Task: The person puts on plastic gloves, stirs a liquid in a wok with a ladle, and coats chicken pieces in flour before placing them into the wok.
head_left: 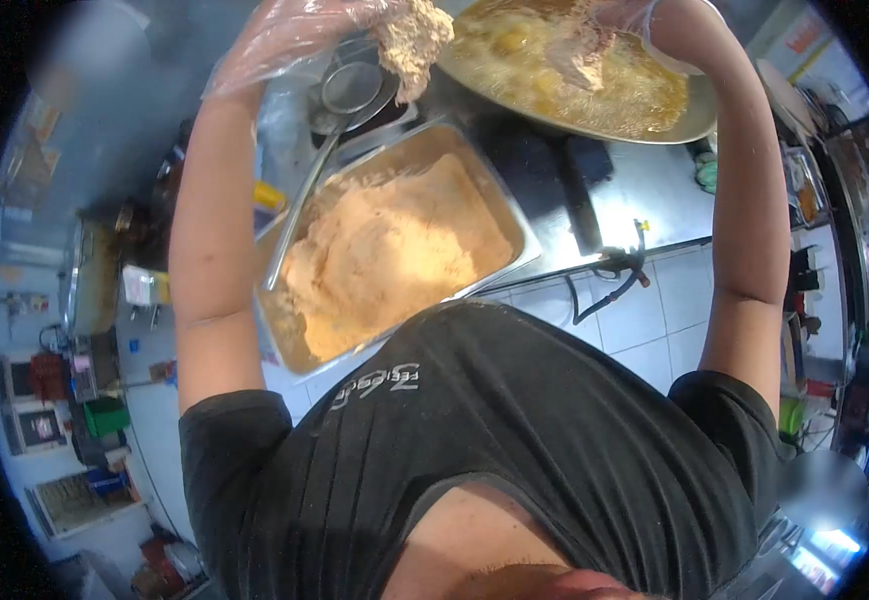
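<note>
My left hand [330, 18], in a clear plastic glove, grips a flour-coated piece [416, 48] at the top of the view, between the tray and the pan. My right hand [660, 28], also gloved, holds another coated piece [580, 62] over the wide pan [700, 118] of bubbling oil. Part of that piece seems to touch the oil. Below my left hand, a metal tray [520, 215] holds a heap of pale orange flour [385, 245].
A round strainer [351, 88] lies left of the pan, its long handle reaching over the tray's left edge. A black pan handle [580, 205] points toward me. A dark hose [610, 300] hangs at the counter's front edge.
</note>
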The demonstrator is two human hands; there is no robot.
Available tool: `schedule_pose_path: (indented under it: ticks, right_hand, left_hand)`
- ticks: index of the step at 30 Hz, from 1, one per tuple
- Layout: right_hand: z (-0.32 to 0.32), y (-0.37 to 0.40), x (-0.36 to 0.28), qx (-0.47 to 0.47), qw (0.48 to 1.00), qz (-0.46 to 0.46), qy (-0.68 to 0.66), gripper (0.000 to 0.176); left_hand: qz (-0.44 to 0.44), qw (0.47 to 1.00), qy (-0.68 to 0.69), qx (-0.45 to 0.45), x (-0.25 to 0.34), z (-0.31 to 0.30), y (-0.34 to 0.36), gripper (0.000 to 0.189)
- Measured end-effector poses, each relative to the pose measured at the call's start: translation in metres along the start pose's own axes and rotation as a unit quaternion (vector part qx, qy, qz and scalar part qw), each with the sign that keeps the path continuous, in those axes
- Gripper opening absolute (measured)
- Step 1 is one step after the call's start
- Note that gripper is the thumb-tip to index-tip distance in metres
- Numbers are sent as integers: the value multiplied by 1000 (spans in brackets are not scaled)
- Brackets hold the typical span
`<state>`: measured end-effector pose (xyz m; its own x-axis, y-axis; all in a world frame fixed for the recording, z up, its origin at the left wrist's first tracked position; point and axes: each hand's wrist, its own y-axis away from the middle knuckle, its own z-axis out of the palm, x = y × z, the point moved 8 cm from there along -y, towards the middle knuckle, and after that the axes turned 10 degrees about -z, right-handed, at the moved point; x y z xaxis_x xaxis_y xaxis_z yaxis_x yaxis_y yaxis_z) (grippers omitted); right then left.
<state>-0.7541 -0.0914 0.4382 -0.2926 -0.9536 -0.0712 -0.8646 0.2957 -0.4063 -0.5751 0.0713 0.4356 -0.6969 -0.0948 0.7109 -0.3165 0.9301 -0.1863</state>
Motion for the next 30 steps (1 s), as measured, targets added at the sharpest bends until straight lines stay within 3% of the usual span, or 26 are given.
schedule_pose_path:
  ticks: [1,3,6,8,9,10,12,13,14,16,19,20,21,23,26,28,30]
  right_hand:
    - [-9,11,8,-71,995,72,3,36]
    - [5,15,55,-138,985,97,48,39]
    - [62,21,172,-122,986,100,49,35]
    - [108,29,233,-145,983,72,87,33]
    - [133,28,246,-220,945,-28,240,35]
    - [131,31,251,-211,957,-2,198,35]
    - [128,41,255,-194,973,47,112,35]
    - [162,31,289,-245,950,30,190,36]
    - [154,28,285,-177,969,38,168,36]
    - [137,28,257,-40,990,53,121,37]
    - [107,2,180,-6,996,31,85,39]
    - [90,2,141,2,997,42,57,29]
    - [72,3,98,8,998,51,28,30]
    - [71,-1,17,-120,990,51,44,29]
    - [132,14,-86,-97,972,-210,-35,26]
    - [201,19,-129,-200,948,-245,-41,24]
    - [274,27,-155,-294,927,-221,-68,23]
  left_hand:
    - [10,1000,-13,11,9,3,-15,26]
    - [-24,998,-50,20,11,17,-48,25]
    - [-46,995,-87,0,-15,51,-97,22]
    - [-13,987,-156,-34,-76,76,-152,29]
    - [21,978,-205,-30,-94,88,-174,30]
    - [54,966,-252,-25,-109,99,-189,31]
    - [-2,955,-295,-25,-144,119,-209,39]
    - [14,952,-305,-17,-159,126,-219,38]
    - [30,949,-315,-9,-168,129,-226,37]
    - [55,954,-292,34,-151,121,-222,34]
    - [56,961,-260,72,-98,100,-186,28]
    - [46,964,-249,81,-74,92,-163,26]
    - [30,965,-249,75,-48,87,-133,21]
    - [-14,966,-249,64,-17,81,-71,12]
    - [-49,986,-152,-48,-84,98,3,23]
    - [-90,982,-132,-100,-129,118,57,21]
    - [-178,944,-202,-193,-223,148,115,26]
